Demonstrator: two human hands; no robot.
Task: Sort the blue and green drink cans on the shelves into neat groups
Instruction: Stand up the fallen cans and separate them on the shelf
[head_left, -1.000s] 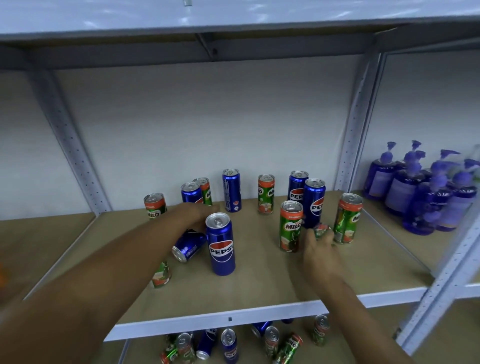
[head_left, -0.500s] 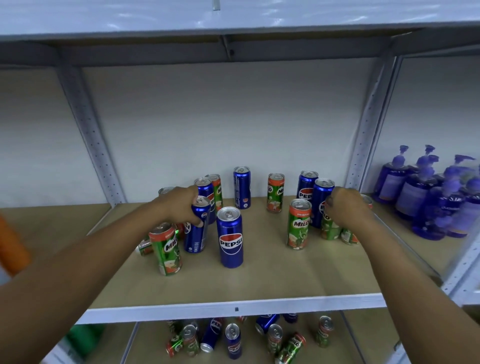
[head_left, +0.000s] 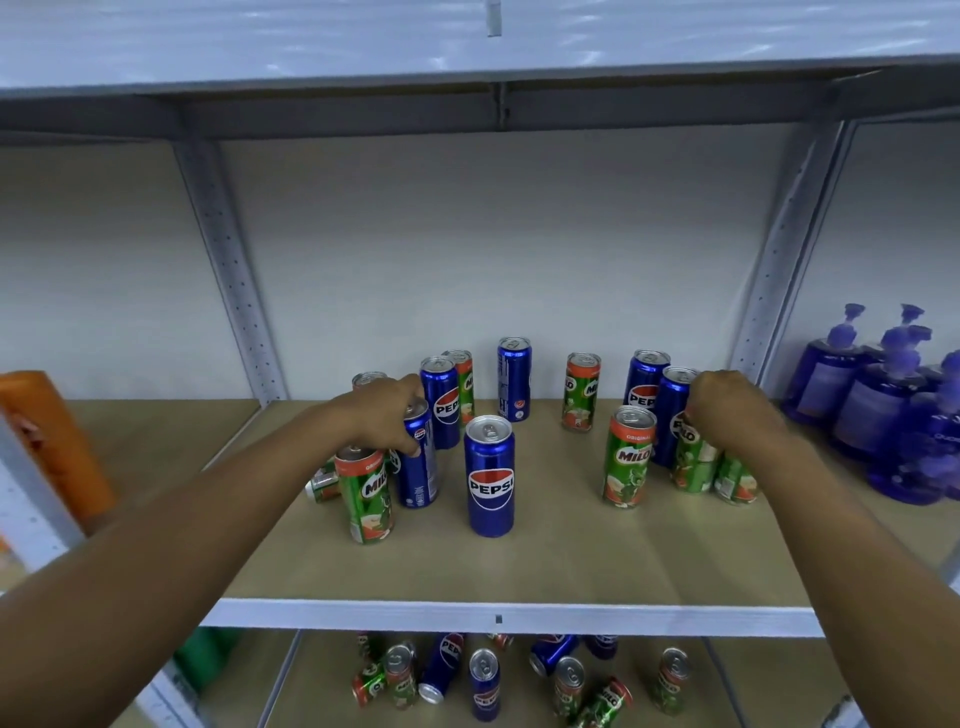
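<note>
Blue Pepsi cans and green Milo cans stand mixed on the middle shelf (head_left: 519, 571). My left hand (head_left: 382, 410) grips the top of an upright blue can (head_left: 420, 467), just behind a green can (head_left: 366, 499). Beside them a small green can (head_left: 323, 480) lies on its side. At centre front one blue can (head_left: 490, 475) stands alone. My right hand (head_left: 732, 410) holds the top of an upright green can (head_left: 693, 462), between another green can (head_left: 629, 457) and a partly hidden one (head_left: 735, 480). More cans stand further back.
Several blue and green cans lie jumbled on the lower shelf (head_left: 488, 680). Purple pump bottles (head_left: 878, 400) fill the bay to the right. An orange bottle (head_left: 52, 441) stands at the left. Grey perforated uprights (head_left: 228, 270) frame the bay, with another shelf overhead.
My left hand lifted a fallen blue can and stood it upright; a green can now stands in front of it. My right hand raised a fallen green can upright by the others.
</note>
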